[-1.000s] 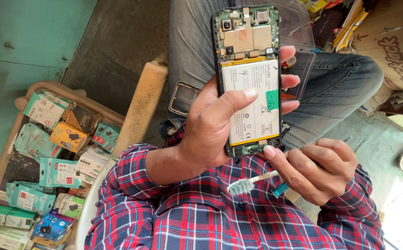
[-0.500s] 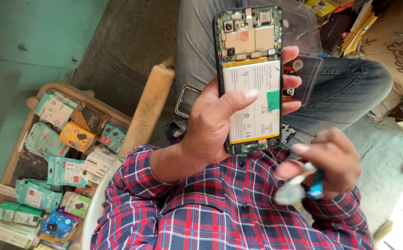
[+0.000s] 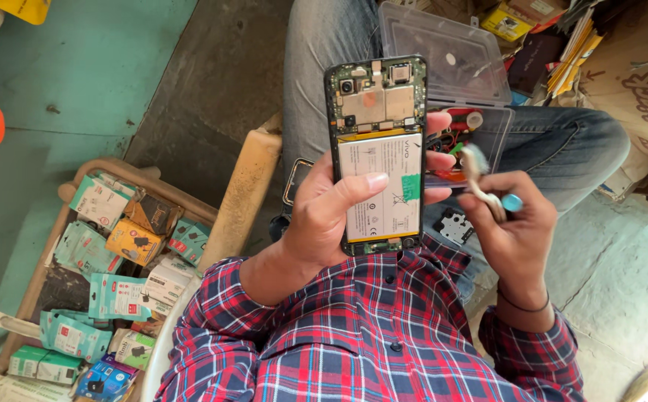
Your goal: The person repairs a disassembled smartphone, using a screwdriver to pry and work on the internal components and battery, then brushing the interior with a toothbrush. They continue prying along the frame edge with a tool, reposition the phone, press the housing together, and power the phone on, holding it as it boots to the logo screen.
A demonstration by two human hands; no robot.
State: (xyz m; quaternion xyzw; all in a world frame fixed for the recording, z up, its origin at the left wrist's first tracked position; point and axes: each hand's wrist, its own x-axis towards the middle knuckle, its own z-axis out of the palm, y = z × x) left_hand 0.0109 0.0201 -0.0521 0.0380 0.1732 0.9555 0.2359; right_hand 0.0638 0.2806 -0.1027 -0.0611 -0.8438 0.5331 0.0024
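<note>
Lap backdrop | left hand [image 3: 324, 216] grips opened phone [image 3: 378, 152] | right hand [image 3: 514, 223] raised toothbrush [image 3: 480, 179]

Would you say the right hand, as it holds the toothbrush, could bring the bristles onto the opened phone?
Probably yes: the right hand holds the toothbrush just beside the opened phone, nothing between, though the left hand thumb covers some battery.

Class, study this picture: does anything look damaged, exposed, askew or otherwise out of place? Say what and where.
The phone in the left hand has no back cover: its battery and circuit board lie bare. A green patch sits on the battery's right edge. The right hand holds a toothbrush, odd among phone parts. A clear plastic box lies open on the lap.
</note>
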